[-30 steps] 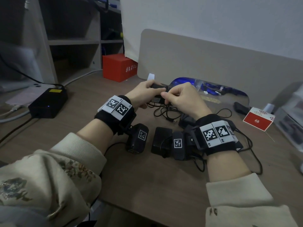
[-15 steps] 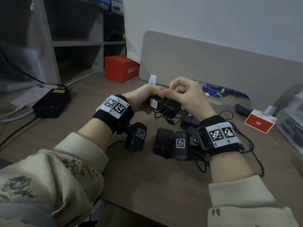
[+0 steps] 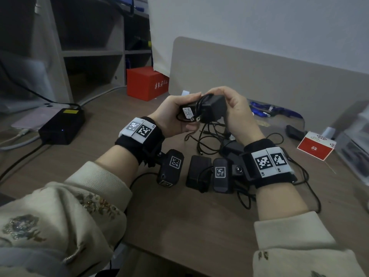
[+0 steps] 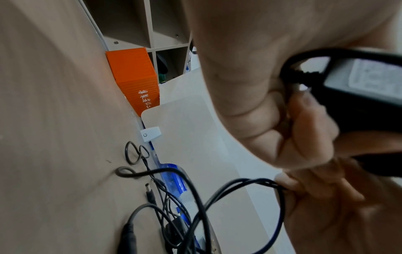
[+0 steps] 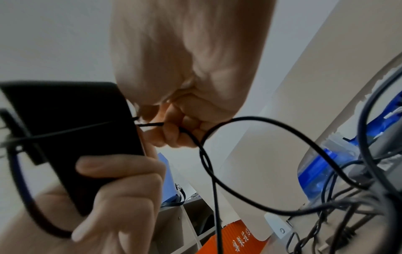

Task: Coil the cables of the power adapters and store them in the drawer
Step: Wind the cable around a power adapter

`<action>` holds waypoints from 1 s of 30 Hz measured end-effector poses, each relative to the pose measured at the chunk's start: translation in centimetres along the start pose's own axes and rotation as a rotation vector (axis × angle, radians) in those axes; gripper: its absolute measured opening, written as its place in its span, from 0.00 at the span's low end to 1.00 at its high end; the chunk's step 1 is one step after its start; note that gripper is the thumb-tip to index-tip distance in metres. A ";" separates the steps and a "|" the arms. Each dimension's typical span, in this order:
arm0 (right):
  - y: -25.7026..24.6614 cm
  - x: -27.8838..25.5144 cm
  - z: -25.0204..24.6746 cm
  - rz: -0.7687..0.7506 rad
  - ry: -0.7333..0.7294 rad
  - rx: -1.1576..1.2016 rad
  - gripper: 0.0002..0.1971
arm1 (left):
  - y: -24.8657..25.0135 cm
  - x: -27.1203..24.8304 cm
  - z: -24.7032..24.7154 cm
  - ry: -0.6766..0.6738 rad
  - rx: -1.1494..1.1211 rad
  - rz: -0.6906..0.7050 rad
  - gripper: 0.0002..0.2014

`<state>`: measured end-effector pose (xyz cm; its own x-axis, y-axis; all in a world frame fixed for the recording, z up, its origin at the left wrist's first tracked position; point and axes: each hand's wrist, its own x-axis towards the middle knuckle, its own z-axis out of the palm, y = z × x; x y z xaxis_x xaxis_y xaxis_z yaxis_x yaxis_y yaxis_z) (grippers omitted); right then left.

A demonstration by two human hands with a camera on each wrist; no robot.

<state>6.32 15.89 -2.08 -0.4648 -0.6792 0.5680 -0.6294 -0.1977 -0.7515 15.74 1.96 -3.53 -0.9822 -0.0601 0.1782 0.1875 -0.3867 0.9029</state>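
Holding a black power adapter [image 3: 209,109] above the centre of a brown desk [image 3: 179,216], a person works with both hands in the head view. The left hand [image 3: 175,114] curls round the adapter's left end, where a white label and two metal prongs show. The right hand [image 3: 237,112] curls over its right end from about two o'clock, and a turn of thin black cable [image 3: 201,134] crosses the adapter body and trails down to the desk. A loose tangle of cables and more black adapters [image 3: 197,172] lie on the desk below the hands, toward six o'clock. A red box [image 3: 146,83] stands closed at ten o'clock, its contents hidden. A small red-and-white carton [image 3: 315,146] lies at three o'clock, also closed. A black power brick [image 3: 61,124] sits at nine o'clock. Open shelving [image 3: 93,52] stands at eleven o'clock; what it holds is too dark to tell.

From the left wrist, the left hand [image 4: 272,89] wraps the adapter [image 4: 359,86], and fingertips of the other hand [image 4: 309,189] pinch the cable [image 4: 228,187]. A barrel plug [image 4: 150,192] lies on the desk at seven o'clock.

From the right wrist, the right hand [image 5: 191,111] pinches the cable [image 5: 239,118] just beside the adapter [image 5: 71,128], and the left hand's fingers [image 5: 121,171] grip the adapter from below, at seven o'clock.
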 end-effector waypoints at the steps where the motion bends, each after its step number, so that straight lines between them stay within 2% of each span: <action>1: 0.1 0.0 -0.1 0.002 -0.012 -0.022 0.09 | -0.1 0.1 0.0 0.002 -0.017 0.022 0.10; 6: 1.2 0.0 0.1 0.051 -0.127 -0.324 0.11 | 0.4 0.1 -0.1 -0.019 -0.153 0.203 0.14; 11: 1.7 0.0 0.0 0.113 -0.170 -0.393 0.08 | 0.8 0.8 -0.7 0.185 -0.208 0.275 0.17; 15: 1.4 -0.1 0.2 0.185 -0.266 -0.390 0.06 | 0.4 1.2 -0.4 0.329 -0.075 0.327 0.20; 20: 1.1 -0.2 0.4 0.245 -0.325 -0.386 0.14 | 0.0 1.2 0.2 0.457 0.138 0.346 0.22; 22: 0.9 -0.2 0.4 0.248 -0.312 -0.400 0.14 | -0.1 1.1 0.3 0.477 0.198 0.359 0.21; 25: 0.8 -0.2 0.2 0.191 -0.211 -0.448 0.11 | -0.2 1.3 -0.4 0.549 0.259 0.361 0.21; 27: 0.8 0.0 0.1 0.135 -0.157 -0.492 0.14 | -0.4 1.6 -0.8 0.600 0.309 0.351 0.20; 30: 1.0 0.2 0.1 0.107 -0.151 -0.565 0.17 | -0.7 1.9 -1.2 0.630 0.362 0.349 0.20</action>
<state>5.70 15.49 -2.81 -0.4760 -0.7759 0.4140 -0.8372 0.2557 -0.4834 13.72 0.99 -4.26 -0.6694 -0.6721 0.3163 0.3719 0.0654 0.9260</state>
